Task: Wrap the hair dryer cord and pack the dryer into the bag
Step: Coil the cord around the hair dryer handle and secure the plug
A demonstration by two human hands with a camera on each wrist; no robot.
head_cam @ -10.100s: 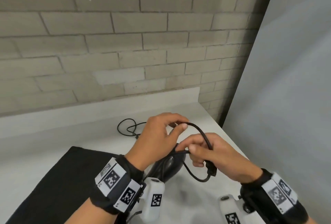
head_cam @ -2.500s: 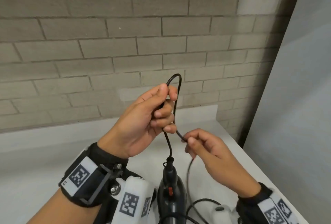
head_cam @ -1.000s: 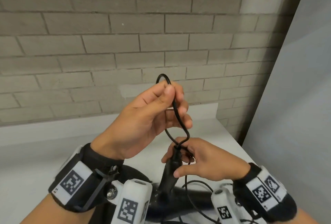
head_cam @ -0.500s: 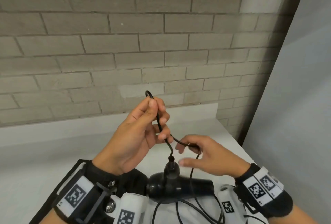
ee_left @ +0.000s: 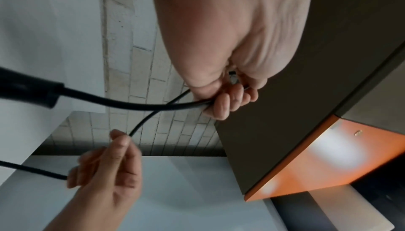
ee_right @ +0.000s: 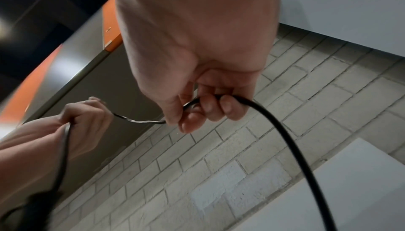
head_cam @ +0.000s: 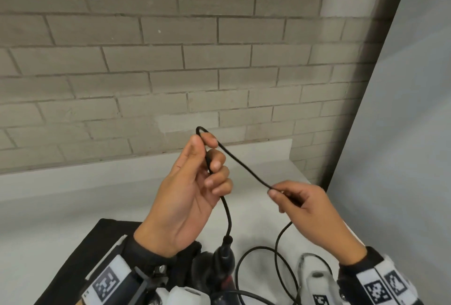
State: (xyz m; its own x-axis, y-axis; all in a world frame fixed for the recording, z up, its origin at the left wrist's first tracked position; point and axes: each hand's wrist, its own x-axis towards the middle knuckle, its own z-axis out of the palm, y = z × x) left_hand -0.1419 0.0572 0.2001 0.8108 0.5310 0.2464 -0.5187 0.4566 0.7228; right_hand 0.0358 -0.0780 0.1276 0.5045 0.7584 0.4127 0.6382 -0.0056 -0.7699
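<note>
Since half a second ago my right hand [head_cam: 314,216] has drawn out to the right, pulling a straight run of cord [head_cam: 244,168] taut between both hands; before, that stretch sagged just above the dryer. Nearest to me, the black hair dryer [head_cam: 219,268] lies at the bottom edge of the head view, partly hidden by my wrists, its cord end pointing up and away from me, with slack cord looping on the white counter [head_cam: 73,207] just to its right. A black bag [head_cam: 80,256] lies flat on the counter at lower left, beside and partly under the dryer. Above it, my left hand [head_cam: 190,197] grips the cord, fingers curled around it, with a small loop sticking out past the thumb. My right hand pinches the cord between thumb and forefinger; the other fingers curl around it, as the right wrist view confirms [ee_right: 197,106]. Behind it all stands a pale brick wall [head_cam: 170,60], with a grey panel [head_cam: 402,133] at right.
</note>
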